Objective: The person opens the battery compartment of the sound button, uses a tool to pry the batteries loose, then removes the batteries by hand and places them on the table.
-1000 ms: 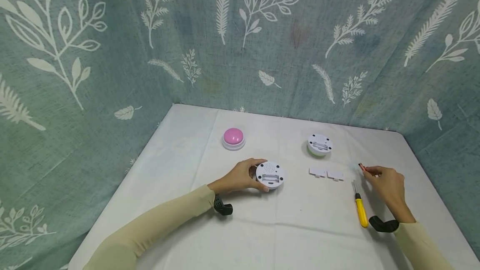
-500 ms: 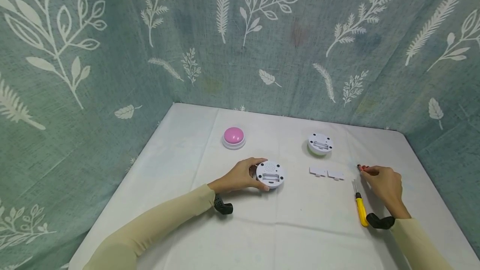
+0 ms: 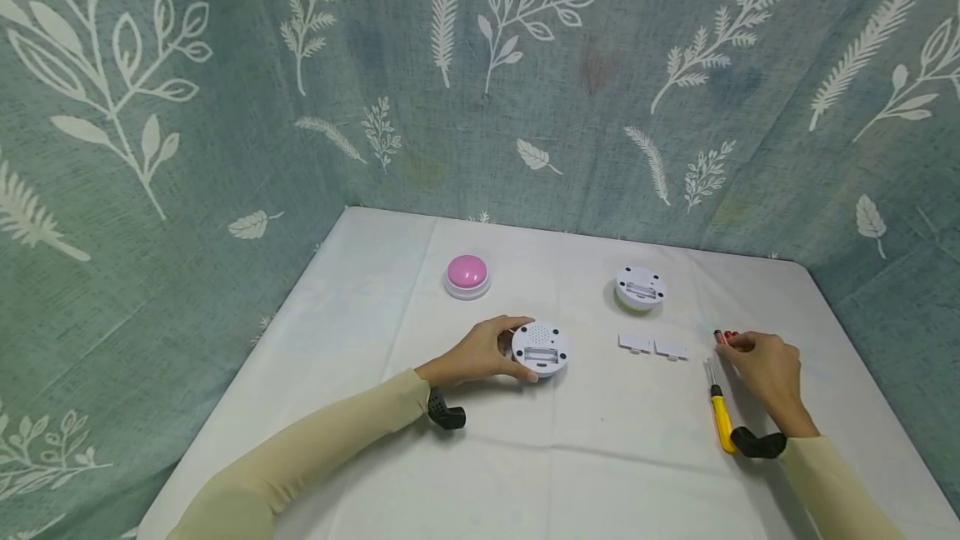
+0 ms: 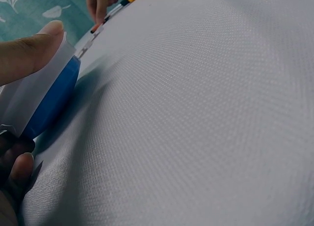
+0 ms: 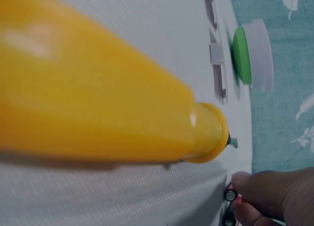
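Observation:
In the head view my left hand [image 3: 480, 352] grips a round push button [image 3: 540, 348] from its left side, thumb at the front edge. Its white base faces up, with a bare battery slot; the left wrist view shows its blue dome [image 4: 54, 103] underneath. On the right, my right hand [image 3: 767, 369] pinches a small red battery [image 3: 721, 337] low over the cloth, thumb against fingers. Another red battery [image 3: 733, 333] lies right beside it, partly behind the fingers. Two battery ends [image 5: 230, 195] show next to the fingertips in the right wrist view.
A yellow-handled screwdriver [image 3: 722, 419] lies left of my right wrist. Two white battery covers [image 3: 651, 347] rest mid-table. Behind them sits an upturned green button [image 3: 640, 290] with a bare slot. A pink button [image 3: 467, 275] stands upright at the back left. Patterned cloth [image 3: 480, 107] hangs behind.
My right hand has moved slightly left and down toward the table with the battery, and a second battery now shows beside its fingers. The left hand and its button stay put.

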Demonstrator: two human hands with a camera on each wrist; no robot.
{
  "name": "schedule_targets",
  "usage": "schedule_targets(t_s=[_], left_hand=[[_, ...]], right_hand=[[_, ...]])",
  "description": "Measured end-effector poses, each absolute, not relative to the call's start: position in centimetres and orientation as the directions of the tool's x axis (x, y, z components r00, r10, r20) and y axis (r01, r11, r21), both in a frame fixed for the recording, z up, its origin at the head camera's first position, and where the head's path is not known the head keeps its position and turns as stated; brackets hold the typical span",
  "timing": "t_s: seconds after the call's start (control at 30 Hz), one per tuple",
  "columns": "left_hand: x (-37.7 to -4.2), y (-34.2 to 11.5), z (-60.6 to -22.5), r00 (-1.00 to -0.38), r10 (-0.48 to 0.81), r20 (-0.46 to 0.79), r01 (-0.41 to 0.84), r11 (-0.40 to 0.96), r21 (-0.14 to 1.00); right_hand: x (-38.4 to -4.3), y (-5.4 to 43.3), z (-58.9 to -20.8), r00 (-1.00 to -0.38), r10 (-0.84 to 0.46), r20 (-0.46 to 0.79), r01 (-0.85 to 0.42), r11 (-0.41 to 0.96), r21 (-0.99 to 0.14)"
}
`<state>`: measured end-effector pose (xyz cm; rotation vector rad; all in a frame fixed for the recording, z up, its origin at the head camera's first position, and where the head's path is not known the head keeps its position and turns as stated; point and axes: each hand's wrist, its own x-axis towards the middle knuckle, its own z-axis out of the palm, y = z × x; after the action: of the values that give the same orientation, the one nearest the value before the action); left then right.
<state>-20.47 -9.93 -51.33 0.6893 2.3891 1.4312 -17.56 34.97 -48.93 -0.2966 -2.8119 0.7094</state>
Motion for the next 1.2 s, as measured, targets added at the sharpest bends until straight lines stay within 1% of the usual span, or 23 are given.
schedule_targets(t_s=[0.13, 0.27, 0.43, 0.6, 0.87, 0.97, 1.2], left_hand=[[-20.4, -9.9, -51.2, -0.854, 0.52, 0.001, 0.243, 0.398, 0.885], [-20.4, -9.9, -51.2, -0.858, 0.513, -0.001, 0.245, 0.411, 0.878], [-20.5, -9.9, -51.4, -0.86, 0.51, 0.005, 0.249, 0.412, 0.876], [-20.4, -9.9, -51.6, -0.861, 0.508, 0.015, 0.251, 0.399, 0.882], [-20.2, -10.0, -51.6, -0.854, 0.519, 0.016, 0.259, 0.398, 0.88], [-20.3, -10.0, -51.6, -0.854, 0.52, 0.024, 0.257, 0.381, 0.888], [-20.5, -10.0, -51.5, -0.852, 0.523, 0.025, 0.264, 0.388, 0.883]], right_hand=[[-17.4, 34.7, -48.7, -0.953, 0.204, 0.224, 0.074, 0.874, -0.481], [-17.4, 33.9, -48.0, -0.958, 0.132, 0.253, -0.003, 0.882, -0.472], [-17.6, 32.3, -47.4, -0.967, 0.021, 0.252, -0.099, 0.886, -0.452], [-17.6, 30.3, -47.3, -0.974, -0.051, 0.222, -0.152, 0.871, -0.468], [-17.3, 26.4, -48.2, -0.94, -0.174, 0.293, -0.301, 0.826, -0.477], [-17.3, 24.9, -48.2, -0.934, -0.213, 0.288, -0.336, 0.8, -0.497], [-17.1, 21.8, -48.1, -0.919, -0.325, 0.223, -0.394, 0.743, -0.541]])
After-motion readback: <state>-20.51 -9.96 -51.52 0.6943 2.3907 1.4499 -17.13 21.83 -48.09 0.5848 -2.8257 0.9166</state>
